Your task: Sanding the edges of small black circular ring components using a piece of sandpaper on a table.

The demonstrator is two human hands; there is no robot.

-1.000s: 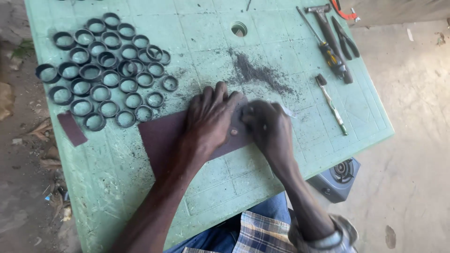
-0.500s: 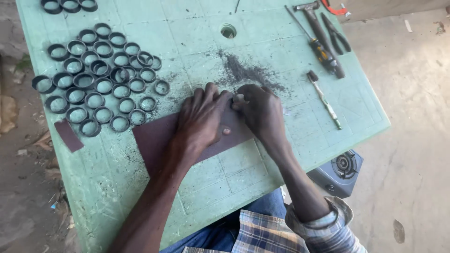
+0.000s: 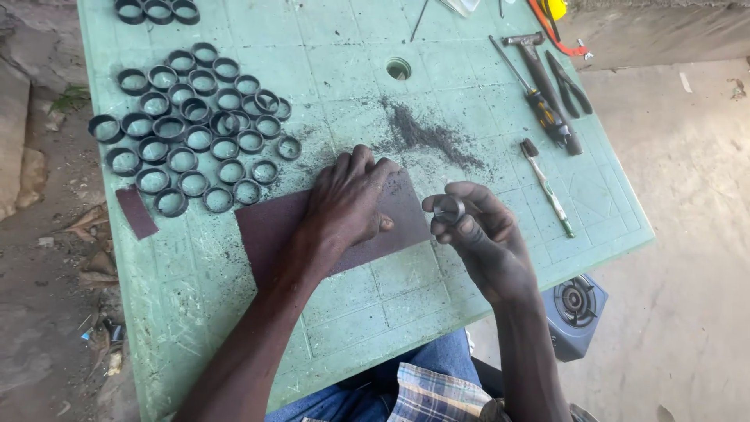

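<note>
Dozens of dark rings (image 3: pixel 195 129) lie grouped on the green surface (image 3: pixel 351 312) while the right hand (image 3: pixel 480 234) pinches one more ring (image 3: pixel 450 208) just above the sandpaper (image 3: pixel 269 227), which the flat, spread left hand (image 3: pixel 348 199) pins down, dark dust (image 3: pixel 426 137) suggesting much sanding already done

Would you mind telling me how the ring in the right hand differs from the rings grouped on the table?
The ring in the right hand is raised off the table, pinched between fingertips; the grouped rings lie flat on the green table. The held ring is alone; the grouped rings sit packed together, many touching. Both are dark, short, round bands.
</note>
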